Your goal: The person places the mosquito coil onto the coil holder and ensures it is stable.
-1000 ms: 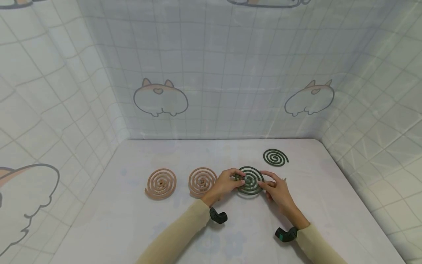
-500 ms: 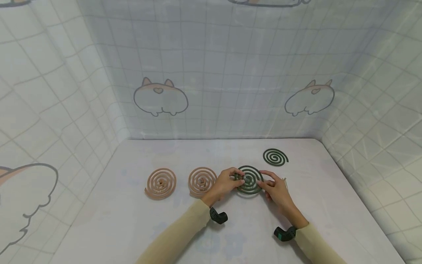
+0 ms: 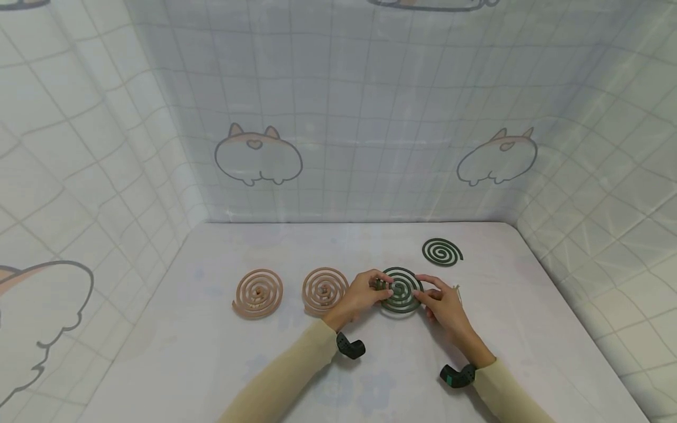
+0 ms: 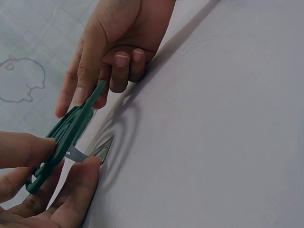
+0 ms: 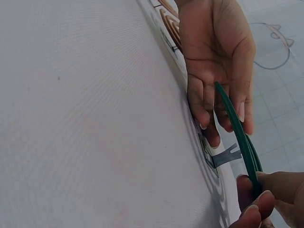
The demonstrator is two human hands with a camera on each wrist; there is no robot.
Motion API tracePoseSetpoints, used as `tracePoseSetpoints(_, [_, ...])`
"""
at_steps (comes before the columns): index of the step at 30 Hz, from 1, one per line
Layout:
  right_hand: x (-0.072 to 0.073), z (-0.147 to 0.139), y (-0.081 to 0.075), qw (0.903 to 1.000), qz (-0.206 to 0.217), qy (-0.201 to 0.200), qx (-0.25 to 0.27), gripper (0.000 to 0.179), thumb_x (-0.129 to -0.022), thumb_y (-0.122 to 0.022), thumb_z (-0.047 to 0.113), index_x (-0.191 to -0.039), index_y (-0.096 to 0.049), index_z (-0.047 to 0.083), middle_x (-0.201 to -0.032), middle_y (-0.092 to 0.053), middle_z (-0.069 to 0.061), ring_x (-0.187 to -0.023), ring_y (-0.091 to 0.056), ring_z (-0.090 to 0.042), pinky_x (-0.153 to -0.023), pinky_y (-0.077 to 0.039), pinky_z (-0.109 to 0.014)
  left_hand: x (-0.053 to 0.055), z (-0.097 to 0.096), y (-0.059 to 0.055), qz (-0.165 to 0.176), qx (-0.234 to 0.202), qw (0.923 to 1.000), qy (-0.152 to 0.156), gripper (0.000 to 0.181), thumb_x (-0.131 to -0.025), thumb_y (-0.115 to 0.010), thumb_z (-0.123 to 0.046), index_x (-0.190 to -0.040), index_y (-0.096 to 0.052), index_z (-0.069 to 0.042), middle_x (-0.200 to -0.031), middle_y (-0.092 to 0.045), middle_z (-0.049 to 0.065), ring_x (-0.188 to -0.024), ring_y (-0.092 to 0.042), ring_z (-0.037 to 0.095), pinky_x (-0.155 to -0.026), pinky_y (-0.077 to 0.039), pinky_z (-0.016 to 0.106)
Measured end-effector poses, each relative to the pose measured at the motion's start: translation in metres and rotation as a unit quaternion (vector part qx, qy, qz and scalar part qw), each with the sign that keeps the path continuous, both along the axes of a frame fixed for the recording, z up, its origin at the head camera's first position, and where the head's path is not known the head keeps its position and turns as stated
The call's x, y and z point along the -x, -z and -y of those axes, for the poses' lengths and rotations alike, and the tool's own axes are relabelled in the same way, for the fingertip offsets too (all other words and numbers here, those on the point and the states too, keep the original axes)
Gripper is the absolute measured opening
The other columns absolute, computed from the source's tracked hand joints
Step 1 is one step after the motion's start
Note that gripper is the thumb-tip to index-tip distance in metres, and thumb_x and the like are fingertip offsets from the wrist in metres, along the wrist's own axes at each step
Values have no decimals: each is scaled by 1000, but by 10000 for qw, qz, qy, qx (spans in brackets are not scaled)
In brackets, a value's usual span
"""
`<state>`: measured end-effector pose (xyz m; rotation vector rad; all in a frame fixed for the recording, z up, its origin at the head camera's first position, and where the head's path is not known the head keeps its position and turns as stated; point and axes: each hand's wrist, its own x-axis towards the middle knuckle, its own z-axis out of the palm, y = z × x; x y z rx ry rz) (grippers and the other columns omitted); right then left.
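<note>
A dark green mosquito coil (image 3: 400,301) is held slightly above the table between both hands. The left hand (image 3: 365,292) pinches its left side with thumb and fingers. On the right side, the right hand (image 3: 443,304) has its thumb and fingers at the rim. Beneath the coil stands a small metal coil stand (image 5: 227,156) with a forked upright prong close to the coil's underside. A fingertip of the left hand is beside the base of this stand in the left wrist view. Whether the prong enters the coil is hard to tell.
Two brown mosquito coils, one at the far left (image 3: 257,311) and one beside the left forearm (image 3: 325,273), sit on the white table (image 3: 185,352). Another green coil (image 3: 442,239) lies behind the right hand. Patterned cloth walls (image 3: 359,117) enclose the back and sides.
The held green coil has shifted very slightly, a little away and then back toward the person. Both hands keep their hold, and the other coils stay put.
</note>
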<state>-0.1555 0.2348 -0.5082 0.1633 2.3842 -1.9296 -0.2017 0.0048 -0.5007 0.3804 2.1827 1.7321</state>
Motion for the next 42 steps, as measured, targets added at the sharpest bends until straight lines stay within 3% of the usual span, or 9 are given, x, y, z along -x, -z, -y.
tracePoseSetpoints(10, [2, -1, 7, 9998, 8, -59, -170, 39, -98, -74, 20, -135, -65, 11, -84, -64, -9, -56, -48, -12, -48, -44, -24, -2, -2, -1, -115, 398, 9991, -12, 21, -95, -76, -14, -115, -72, -14, -97, -64, 3, -80, -57, 15, -66, -51, 28])
tracePoseSetpoints(30, [4, -1, 11, 9998, 14, -52, -181, 37, -97, -75, 19, -132, -66, 13, -83, -64, -7, -56, -47, -13, -48, -43, -24, 0, -2, 4, -200, 497, 9985, -78, 20, -95, -78, -15, -113, -72, -16, -97, -63, 4, -79, -56, 16, -65, -49, 28])
tracePoseSetpoints(42, [4, -1, 12, 9998, 23, -46, -193, 40, -96, -76, 20, -134, -65, 12, -85, -64, -8, -57, -48, -12, -47, -45, -25, -2, -1, 6, 114, -234, 9996, -65, 27, -93, -78, -7, -117, -66, -7, -98, -61, 13, -73, -64, 22, -63, -61, 38])
